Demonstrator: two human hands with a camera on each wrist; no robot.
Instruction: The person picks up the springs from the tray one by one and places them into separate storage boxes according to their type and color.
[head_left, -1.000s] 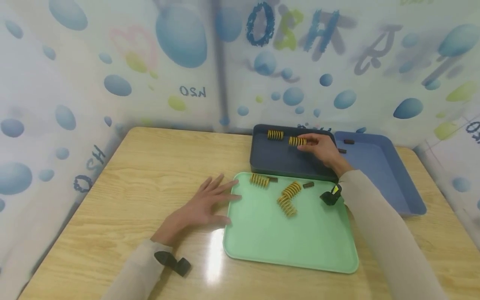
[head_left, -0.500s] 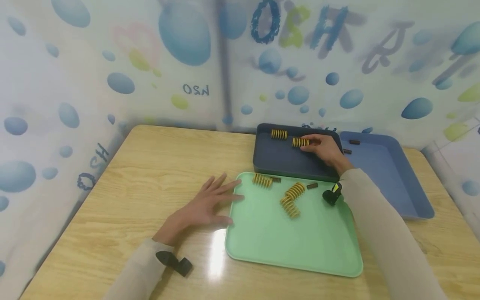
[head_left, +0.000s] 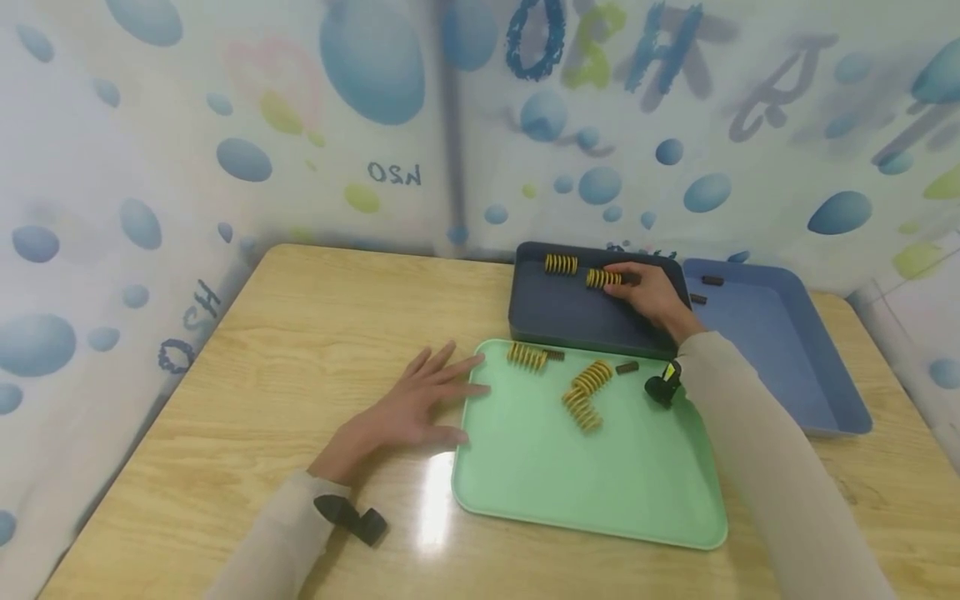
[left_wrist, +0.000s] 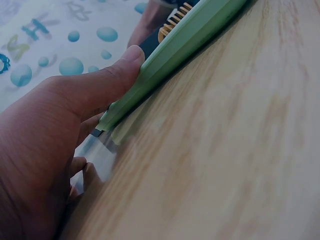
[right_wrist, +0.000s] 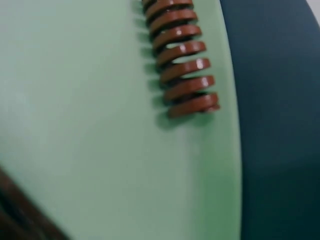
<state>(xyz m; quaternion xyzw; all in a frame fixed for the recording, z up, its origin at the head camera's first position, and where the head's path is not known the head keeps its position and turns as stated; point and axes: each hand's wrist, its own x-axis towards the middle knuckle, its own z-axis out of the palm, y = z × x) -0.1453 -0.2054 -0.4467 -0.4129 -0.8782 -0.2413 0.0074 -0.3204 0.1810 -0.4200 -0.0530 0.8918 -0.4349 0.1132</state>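
Observation:
In the head view my right hand [head_left: 651,295] reaches into the dark blue tray [head_left: 555,315]. Thumb and fingers pinch the right end of a yellow coil spring [head_left: 597,279] there. Another yellow spring [head_left: 561,264] lies to its left. My left hand [head_left: 408,410] is spread at the left edge of the green tray [head_left: 592,492], its thumb [left_wrist: 112,82] against the rim in the left wrist view. On the green tray lie a yellow spring [head_left: 527,357], two more touching yellow springs [head_left: 592,379], and two small brown springs, one brown spring [right_wrist: 182,60] large in the right wrist view.
A lighter blue tray [head_left: 787,358] at the right holds two small brown springs [head_left: 712,281]. The dark tray stands just behind the green one. Patterned curtain-like walls [head_left: 360,108] close in the wooden table [head_left: 247,375] at the back and left.
The head view has shifted slightly. Both hands and the springs keep almost the same places, with the right hand still at the yellow spring.

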